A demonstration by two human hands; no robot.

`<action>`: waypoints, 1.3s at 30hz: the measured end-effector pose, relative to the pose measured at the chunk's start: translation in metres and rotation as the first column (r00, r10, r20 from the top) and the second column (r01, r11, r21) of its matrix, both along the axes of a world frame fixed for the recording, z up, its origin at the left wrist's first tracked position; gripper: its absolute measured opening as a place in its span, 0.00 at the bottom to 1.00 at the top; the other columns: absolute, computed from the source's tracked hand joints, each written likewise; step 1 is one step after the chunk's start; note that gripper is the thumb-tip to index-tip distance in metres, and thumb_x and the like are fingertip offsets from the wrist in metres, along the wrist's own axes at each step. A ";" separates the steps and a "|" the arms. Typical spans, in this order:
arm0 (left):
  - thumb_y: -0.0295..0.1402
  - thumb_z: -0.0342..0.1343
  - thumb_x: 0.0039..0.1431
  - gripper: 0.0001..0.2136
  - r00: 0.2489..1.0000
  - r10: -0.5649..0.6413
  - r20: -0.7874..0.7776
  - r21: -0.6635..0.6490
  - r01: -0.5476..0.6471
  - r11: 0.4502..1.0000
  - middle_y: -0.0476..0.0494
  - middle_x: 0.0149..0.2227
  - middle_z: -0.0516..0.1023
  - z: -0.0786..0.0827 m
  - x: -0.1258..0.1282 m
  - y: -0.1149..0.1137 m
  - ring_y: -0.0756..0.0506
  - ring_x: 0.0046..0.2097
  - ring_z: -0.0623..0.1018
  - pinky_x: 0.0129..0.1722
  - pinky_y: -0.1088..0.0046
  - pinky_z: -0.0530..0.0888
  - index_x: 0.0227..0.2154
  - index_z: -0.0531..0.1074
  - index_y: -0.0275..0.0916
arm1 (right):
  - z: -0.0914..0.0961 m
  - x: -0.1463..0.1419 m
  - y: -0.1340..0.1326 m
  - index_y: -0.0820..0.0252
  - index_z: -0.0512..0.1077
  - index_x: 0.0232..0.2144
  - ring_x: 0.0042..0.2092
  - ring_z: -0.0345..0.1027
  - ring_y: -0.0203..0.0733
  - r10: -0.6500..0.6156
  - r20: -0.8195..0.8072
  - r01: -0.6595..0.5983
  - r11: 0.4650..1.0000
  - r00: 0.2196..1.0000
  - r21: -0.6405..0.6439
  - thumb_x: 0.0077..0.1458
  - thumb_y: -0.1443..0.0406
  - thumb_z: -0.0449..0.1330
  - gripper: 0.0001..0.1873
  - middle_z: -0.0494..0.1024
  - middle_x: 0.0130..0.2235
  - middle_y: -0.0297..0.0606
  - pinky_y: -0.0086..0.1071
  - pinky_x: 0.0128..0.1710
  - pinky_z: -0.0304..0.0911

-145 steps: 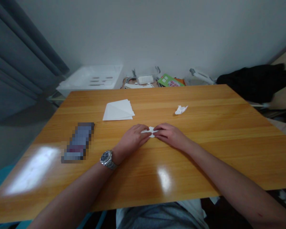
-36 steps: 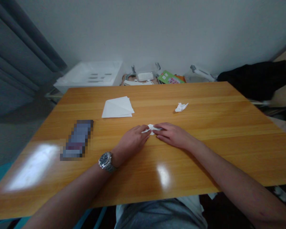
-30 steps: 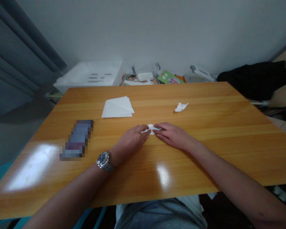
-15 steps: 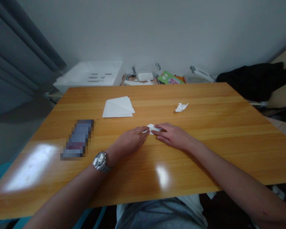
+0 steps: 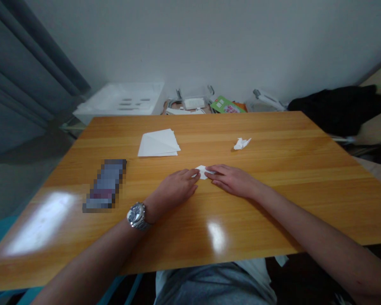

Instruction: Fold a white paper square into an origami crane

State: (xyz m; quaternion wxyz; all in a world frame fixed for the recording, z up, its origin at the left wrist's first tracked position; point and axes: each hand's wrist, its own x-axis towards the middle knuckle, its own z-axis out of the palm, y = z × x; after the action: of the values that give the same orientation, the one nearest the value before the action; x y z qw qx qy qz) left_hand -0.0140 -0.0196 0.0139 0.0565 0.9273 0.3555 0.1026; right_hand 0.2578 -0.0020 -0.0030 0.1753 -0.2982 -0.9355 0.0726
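A small piece of folded white paper [image 5: 202, 172] lies on the wooden table in front of me. My left hand [image 5: 178, 186], with a metal watch on its wrist, has its fingers together on the left corner of the paper. On the opposite side, the fingers of my right hand [image 5: 228, 180] hold the right corner, thumb below and forefinger above. My fingertips cover both ends of the paper, so only its middle shows. Behind my right hand stands a small folded paper figure [image 5: 241, 144].
A stack of white paper sheets [image 5: 158, 143] lies toward the back left. A phone [image 5: 105, 185], blurred out, rests at the left. Beyond the wooden table [image 5: 273, 220] are a white foam box [image 5: 114, 99] and a green booklet [image 5: 225, 105] by the wall.
Both hands stay at the paper. The fingers have shifted slightly outward, and a little more of the paper's middle shows. The view has moved slightly.
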 end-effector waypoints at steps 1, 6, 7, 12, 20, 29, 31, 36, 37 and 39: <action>0.30 0.52 0.68 0.16 1.000 -0.001 -0.003 0.009 0.001 1.000 0.35 0.58 0.75 0.001 0.001 -0.001 0.39 0.55 0.77 0.59 0.58 0.73 0.57 0.71 0.38 | -0.001 0.002 -0.001 0.56 0.73 0.59 0.61 0.70 0.51 0.002 0.001 -0.002 1.000 1.000 -0.003 0.69 0.66 0.56 0.19 0.73 0.62 0.48 0.50 0.60 0.69; 0.31 0.52 0.69 0.17 0.999 -0.022 -0.027 0.006 0.022 1.000 0.36 0.58 0.76 0.004 -0.003 0.002 0.38 0.59 0.75 0.62 0.58 0.71 0.58 0.71 0.36 | -0.004 0.011 -0.006 0.58 0.69 0.63 0.65 0.65 0.48 -0.017 0.021 0.017 1.000 1.000 -0.003 0.70 0.66 0.53 0.21 0.68 0.66 0.46 0.47 0.64 0.66; 0.31 0.52 0.69 0.18 0.999 -0.020 -0.026 -0.009 0.020 1.000 0.36 0.59 0.75 0.004 -0.006 0.004 0.39 0.60 0.75 0.63 0.58 0.71 0.59 0.70 0.36 | -0.005 0.011 -0.006 0.59 0.69 0.63 0.65 0.65 0.48 -0.020 0.020 0.020 1.000 1.000 -0.005 0.71 0.66 0.53 0.21 0.68 0.66 0.47 0.47 0.64 0.66; 0.35 0.51 0.71 0.18 0.994 -0.108 0.000 -0.127 0.107 0.986 0.41 0.65 0.70 0.001 -0.021 0.016 0.42 0.64 0.73 0.64 0.62 0.69 0.61 0.70 0.42 | -0.010 0.011 -0.006 0.59 0.70 0.63 0.66 0.65 0.48 -0.019 -0.021 0.019 0.999 1.000 -0.026 0.71 0.66 0.52 0.21 0.69 0.66 0.47 0.47 0.65 0.65; 0.36 0.51 0.71 0.16 0.992 -0.117 0.056 -0.089 0.121 0.989 0.42 0.64 0.72 0.001 -0.022 0.019 0.42 0.61 0.75 0.63 0.61 0.71 0.58 0.74 0.43 | -0.011 0.011 -0.004 0.60 0.70 0.62 0.66 0.65 0.47 -0.015 -0.060 0.012 0.999 0.998 -0.052 0.71 0.65 0.52 0.21 0.70 0.65 0.46 0.47 0.65 0.64; 0.37 0.51 0.71 0.17 0.996 -0.088 0.030 -0.034 0.089 0.995 0.40 0.62 0.74 -0.004 -0.017 0.016 0.40 0.59 0.77 0.60 0.58 0.73 0.58 0.73 0.40 | -0.008 0.014 -0.004 0.61 0.74 0.59 0.63 0.69 0.47 -0.050 -0.048 0.049 0.999 0.998 -0.009 0.71 0.65 0.52 0.19 0.73 0.62 0.47 0.44 0.64 0.67; 0.38 0.52 0.71 0.17 0.997 -0.072 0.017 -0.025 0.073 0.997 0.39 0.61 0.74 -0.005 -0.014 0.015 0.39 0.59 0.76 0.60 0.57 0.73 0.58 0.72 0.38 | -0.006 0.013 -0.004 0.61 0.74 0.58 0.62 0.70 0.48 -0.055 -0.033 0.054 0.998 0.998 -0.011 0.71 0.65 0.52 0.19 0.73 0.62 0.47 0.45 0.63 0.67; 0.38 0.51 0.72 0.21 0.998 -0.062 0.002 0.003 0.062 0.998 0.37 0.61 0.73 -0.003 -0.009 0.013 0.39 0.58 0.76 0.59 0.57 0.73 0.63 0.66 0.39 | 0.004 0.009 0.000 0.58 0.76 0.55 0.59 0.73 0.49 -0.061 -0.017 0.061 0.998 0.998 -0.029 0.70 0.63 0.55 0.17 0.77 0.59 0.46 0.45 0.61 0.69; 0.39 0.51 0.72 0.21 0.998 -0.063 0.001 0.014 0.063 0.998 0.37 0.62 0.73 -0.003 -0.009 0.013 0.39 0.58 0.75 0.59 0.57 0.72 0.64 0.65 0.39 | 0.006 0.007 0.002 0.57 0.77 0.55 0.58 0.74 0.48 -0.048 -0.014 0.048 0.998 0.999 -0.027 0.70 0.63 0.55 0.16 0.78 0.58 0.45 0.45 0.60 0.70; 0.40 0.51 0.72 0.22 0.998 -0.066 -0.009 0.033 0.066 0.997 0.37 0.63 0.71 -0.004 -0.007 0.013 0.38 0.59 0.74 0.60 0.56 0.71 0.64 0.65 0.40 | 0.011 0.002 0.005 0.56 0.77 0.54 0.56 0.75 0.49 -0.046 0.001 0.046 0.999 0.999 -0.017 0.70 0.63 0.56 0.16 0.79 0.56 0.45 0.45 0.57 0.71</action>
State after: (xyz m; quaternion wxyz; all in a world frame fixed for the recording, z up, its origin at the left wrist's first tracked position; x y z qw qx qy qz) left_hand -0.0211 -0.0069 0.0100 0.0429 0.9398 0.3230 0.1030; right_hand 0.2595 0.0026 0.0075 0.1739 -0.3213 -0.9277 0.0763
